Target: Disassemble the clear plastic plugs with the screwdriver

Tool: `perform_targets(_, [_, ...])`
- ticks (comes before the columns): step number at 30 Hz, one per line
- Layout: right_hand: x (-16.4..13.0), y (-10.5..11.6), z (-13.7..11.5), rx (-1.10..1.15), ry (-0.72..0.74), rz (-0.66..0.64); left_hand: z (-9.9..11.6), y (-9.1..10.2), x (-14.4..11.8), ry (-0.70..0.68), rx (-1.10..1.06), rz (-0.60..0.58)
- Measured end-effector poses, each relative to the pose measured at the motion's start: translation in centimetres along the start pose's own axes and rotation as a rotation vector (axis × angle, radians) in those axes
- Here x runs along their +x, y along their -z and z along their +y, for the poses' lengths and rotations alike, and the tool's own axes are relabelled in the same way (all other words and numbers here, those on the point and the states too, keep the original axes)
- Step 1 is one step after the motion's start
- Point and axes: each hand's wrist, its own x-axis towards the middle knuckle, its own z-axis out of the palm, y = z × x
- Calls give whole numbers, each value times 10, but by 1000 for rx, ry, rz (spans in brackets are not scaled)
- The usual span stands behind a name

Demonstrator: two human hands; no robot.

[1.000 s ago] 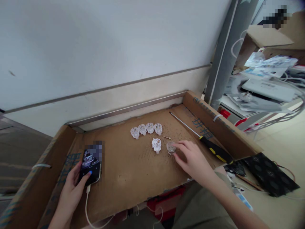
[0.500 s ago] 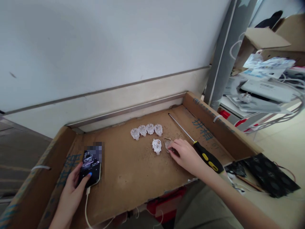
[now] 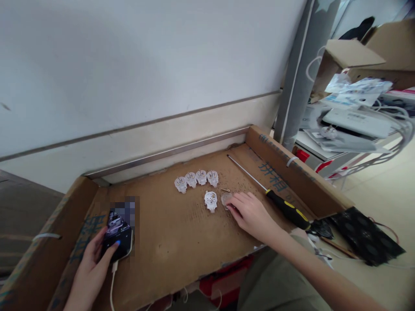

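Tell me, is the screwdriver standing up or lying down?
Lying down. The screwdriver lies flat on the cardboard tray, beside the right hand.

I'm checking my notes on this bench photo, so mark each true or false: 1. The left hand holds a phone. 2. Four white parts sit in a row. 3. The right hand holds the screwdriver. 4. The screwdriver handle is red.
1. True: the left hand grips the phone.
2. True: the row of white parts counts four.
3. False: the right hand touches a clear part; the screwdriver lies beside it.
4. False: it is black and yellow.
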Motion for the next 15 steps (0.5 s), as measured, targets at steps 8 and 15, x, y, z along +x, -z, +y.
perform_targets(8, [-3, -7, 3, -48, 49, 51, -14, 1, 2, -36, -1, 1])
perform_targets(15, [-3, -3, 6, 6, 43, -11, -27, 3, 9, -106, 64, 34])
